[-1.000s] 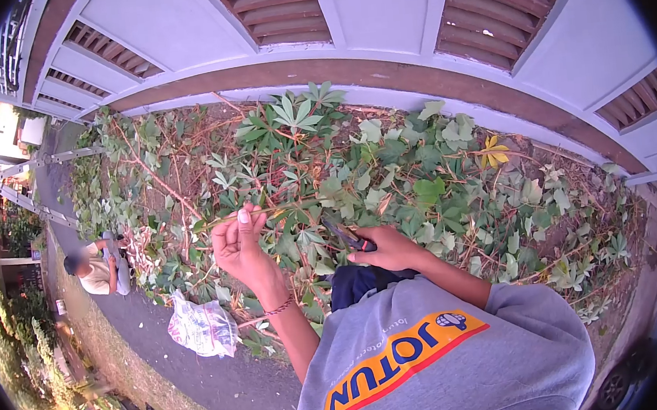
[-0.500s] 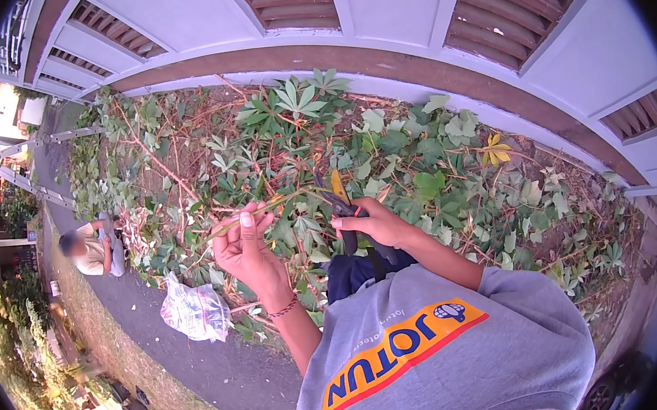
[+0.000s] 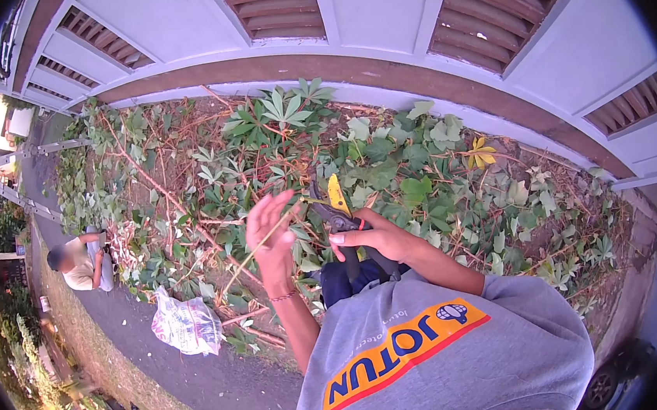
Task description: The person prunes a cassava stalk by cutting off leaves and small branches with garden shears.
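Observation:
My right hand (image 3: 378, 236) is wrapped round the dark handles of pruning shears (image 3: 339, 221). Their yellow blade and dark blade point away from me with the jaws apart. To the left, my left hand (image 3: 270, 237) is raised with its fingers stretched out and slightly blurred. A thin green stem (image 3: 253, 252) slants across the palm, its upper end close to the shears' tips; the fingers do not wrap round it. Beneath both hands lies a heap of cut leafy branches (image 3: 388, 168), including broad palmate leaves (image 3: 285, 113).
A pale wall (image 3: 373, 6) with brown louvred vents runs along the far side. On the left are a plastic bag (image 3: 186, 323) on the paved path (image 3: 235, 389), a crouching person (image 3: 83, 261) and a metal ladder (image 3: 10, 182). Long bare branches (image 3: 151, 181) cross the heap.
My left hand has gone from pinching the stem to stretched fingers. The stem has swung to a steeper slant, with its lower end further down. The shears stay in my right hand.

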The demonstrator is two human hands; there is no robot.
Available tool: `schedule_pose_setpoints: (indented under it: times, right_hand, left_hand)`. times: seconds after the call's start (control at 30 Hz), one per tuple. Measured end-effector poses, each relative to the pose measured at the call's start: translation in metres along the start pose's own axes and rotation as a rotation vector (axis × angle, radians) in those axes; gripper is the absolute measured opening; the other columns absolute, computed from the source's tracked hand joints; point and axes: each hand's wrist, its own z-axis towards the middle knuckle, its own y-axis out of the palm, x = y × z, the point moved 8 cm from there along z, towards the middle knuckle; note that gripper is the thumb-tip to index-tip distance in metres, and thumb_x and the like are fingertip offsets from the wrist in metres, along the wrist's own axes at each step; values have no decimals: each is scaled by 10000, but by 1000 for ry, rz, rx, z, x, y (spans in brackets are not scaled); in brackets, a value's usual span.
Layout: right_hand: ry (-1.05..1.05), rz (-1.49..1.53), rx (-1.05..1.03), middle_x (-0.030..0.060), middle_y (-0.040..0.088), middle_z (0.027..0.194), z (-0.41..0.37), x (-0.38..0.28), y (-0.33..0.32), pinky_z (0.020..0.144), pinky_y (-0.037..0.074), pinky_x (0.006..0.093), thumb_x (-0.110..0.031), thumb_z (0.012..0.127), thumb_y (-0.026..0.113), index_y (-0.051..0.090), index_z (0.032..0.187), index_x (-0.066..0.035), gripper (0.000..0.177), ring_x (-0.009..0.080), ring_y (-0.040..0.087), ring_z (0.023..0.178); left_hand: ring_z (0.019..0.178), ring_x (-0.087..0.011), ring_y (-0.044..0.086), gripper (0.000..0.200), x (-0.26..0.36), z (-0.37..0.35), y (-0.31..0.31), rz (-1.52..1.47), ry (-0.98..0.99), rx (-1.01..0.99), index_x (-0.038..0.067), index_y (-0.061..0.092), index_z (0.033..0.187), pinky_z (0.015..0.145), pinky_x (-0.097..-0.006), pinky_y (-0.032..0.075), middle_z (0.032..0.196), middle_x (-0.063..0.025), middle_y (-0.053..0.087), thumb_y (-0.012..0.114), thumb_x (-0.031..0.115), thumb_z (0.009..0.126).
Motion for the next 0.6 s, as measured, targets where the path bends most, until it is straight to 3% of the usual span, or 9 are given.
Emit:
schedule_pose_setpoints:
  times: [0.03, 0.1, 0.13, 0.23, 0.33, 0.37, 0.47, 0.53, 0.6]
  right_hand:
    - [15, 18, -29, 50, 633, 761, -1, 0, 2, 711, 434, 279, -282, 912, 626, 630, 861, -11, 276, 130, 590, 724]
    - [40, 32, -66, 67, 636, 782, -3, 2, 5, 756, 423, 286, -271, 921, 596, 630, 881, -6, 270, 152, 603, 756]
    - [55, 71, -87, 74, 632, 794, -2, 4, 5, 751, 429, 289, -259, 917, 595, 627, 887, -1, 261, 159, 608, 759]
    - [48, 95, -88, 86, 624, 812, -1, -2, 0, 750, 447, 304, -237, 910, 591, 621, 902, 6, 245, 172, 618, 765]
    - [29, 174, 26, 67, 612, 754, -7, -13, -5, 696, 473, 308, -273, 916, 582, 615, 885, -23, 254, 157, 607, 705]
    - [25, 267, 112, 41, 602, 691, -9, -15, -10, 638, 487, 301, -318, 926, 576, 611, 857, -55, 275, 136, 592, 641]
    - [106, 594, 105, 63, 547, 667, -5, 25, -41, 627, 499, 321, -330, 961, 537, 561, 837, -27, 329, 155, 572, 621]
    - [74, 643, 186, 47, 506, 611, -6, 20, -52, 600, 501, 318, -401, 973, 505, 513, 768, -65, 393, 146, 517, 564]
    - [22, 762, 126, 18, 538, 665, -5, 17, -59, 619, 505, 326, -381, 931, 589, 547, 793, -89, 326, 160, 578, 612]
  left_hand:
    - [1191, -299, 574, 682, -21, 1, 10, 267, -127, -42, -16, 464, 1296, 1011, -430, 471, 1263, -178, 589, 802, 242, 763]
    - [1218, -263, 555, 710, -94, -10, 17, 516, -292, -388, -32, 452, 1333, 1009, -373, 455, 1286, -167, 586, 793, 138, 734]
    - [1218, -263, 555, 710, -97, -11, 29, 512, -289, -378, -32, 452, 1333, 1009, -373, 455, 1286, -167, 586, 793, 138, 734]
    - [1131, -211, 603, 562, -72, -11, 72, 4, -18, -501, -44, 556, 1254, 948, -330, 484, 1234, -151, 625, 742, 2, 725]
    - [987, -160, 652, 353, -94, -18, 63, -107, -307, -348, -52, 638, 1140, 858, -303, 522, 1092, -129, 689, 697, -19, 794]
    - [920, -142, 660, 280, -112, -20, 49, 66, -450, -320, -56, 655, 1101, 812, -288, 531, 1028, -116, 703, 678, -7, 826]
    - [778, -91, 663, 204, -124, -25, 33, 217, -402, -274, -48, 666, 1094, 657, -225, 520, 912, -80, 723, 625, 6, 901]
    - [709, -72, 655, 209, -129, -30, 15, 219, -477, -92, -33, 669, 1106, 560, -190, 473, 894, -76, 724, 633, 23, 908]
    - [681, -74, 658, 230, -124, -32, 9, 252, -447, -52, -16, 671, 1139, 517, -180, 436, 869, -70, 724, 633, 46, 921]
